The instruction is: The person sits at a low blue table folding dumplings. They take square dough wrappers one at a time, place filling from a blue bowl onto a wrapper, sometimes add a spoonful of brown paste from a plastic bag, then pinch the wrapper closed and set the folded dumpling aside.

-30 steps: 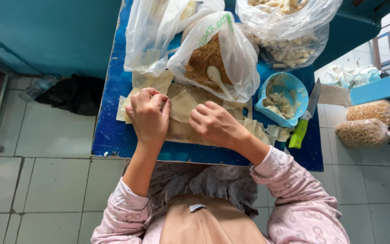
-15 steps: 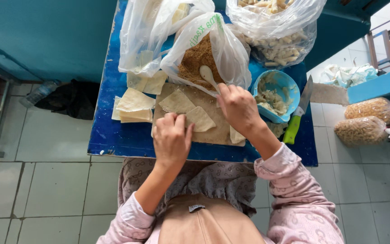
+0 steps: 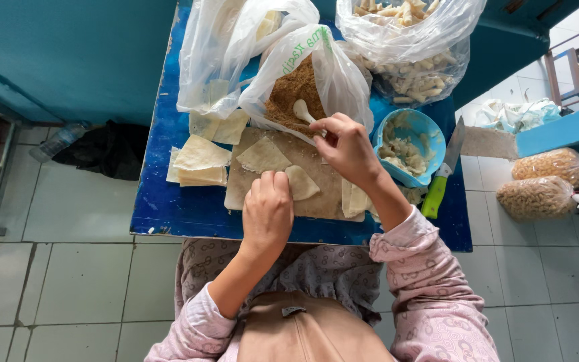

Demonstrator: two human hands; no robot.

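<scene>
My right hand (image 3: pixel 346 147) reaches into a clear plastic bag (image 3: pixel 330 74) and pinches the handle of a white spoon (image 3: pixel 301 108) that lies in brown crumbly filling (image 3: pixel 293 90). My left hand (image 3: pixel 267 211) rests at the near edge of a wooden board (image 3: pixel 326 191), its fingertips touching a pale triangular pastry sheet (image 3: pixel 301 182). Another pastry sheet (image 3: pixel 263 155) lies flat on the board beside it. The board sits on a blue table (image 3: pixel 169 201).
A stack of pastry sheets (image 3: pixel 199 164) lies left of the board. A blue bowl (image 3: pixel 410 137) of paste, a green-handled knife (image 3: pixel 442 177) and a bag of rolled pieces (image 3: pixel 410 60) are at right. Two bags of grain (image 3: pixel 547 181) lie on the tiled floor.
My left hand drew back from the sheets to the board's near edge. My right hand moved up from the board to the bag and took the spoon.
</scene>
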